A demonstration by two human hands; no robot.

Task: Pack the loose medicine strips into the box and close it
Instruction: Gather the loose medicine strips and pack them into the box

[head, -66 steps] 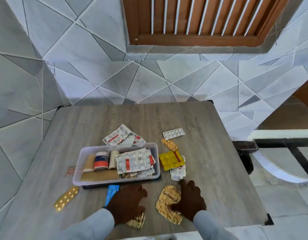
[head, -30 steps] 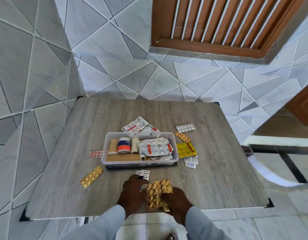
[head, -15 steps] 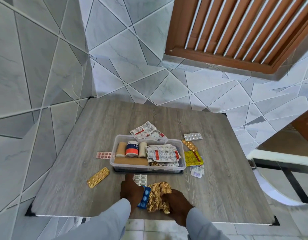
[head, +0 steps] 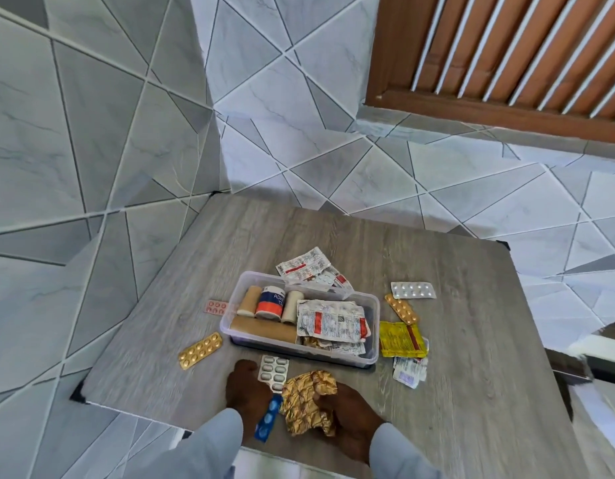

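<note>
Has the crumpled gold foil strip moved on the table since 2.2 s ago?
Yes. The gold foil strip left the table and is now gathered between both hands, nearer the table's front edge.

We see the table point(head: 472, 305) mostly bare at 12 o'clock beyond the box point(head: 375, 307) and along the far right side, so a hand could pass there. Box interior crowded: rolls at 9, printed strips point(head: 333, 321) heaped at 3. Around the box: pink strip point(head: 216, 307) at 9, gold strip point(head: 200, 350) at 8, white strips point(head: 308, 267) at 12, silver strip point(head: 412, 290) and orange strip point(head: 401, 309) at 2, yellow sachet point(head: 401, 339) at 3. At 6 both hands, left hand point(head: 248, 387) and right hand point(head: 351, 409), plus the gold foil point(head: 308, 395) block the near lane.
</note>
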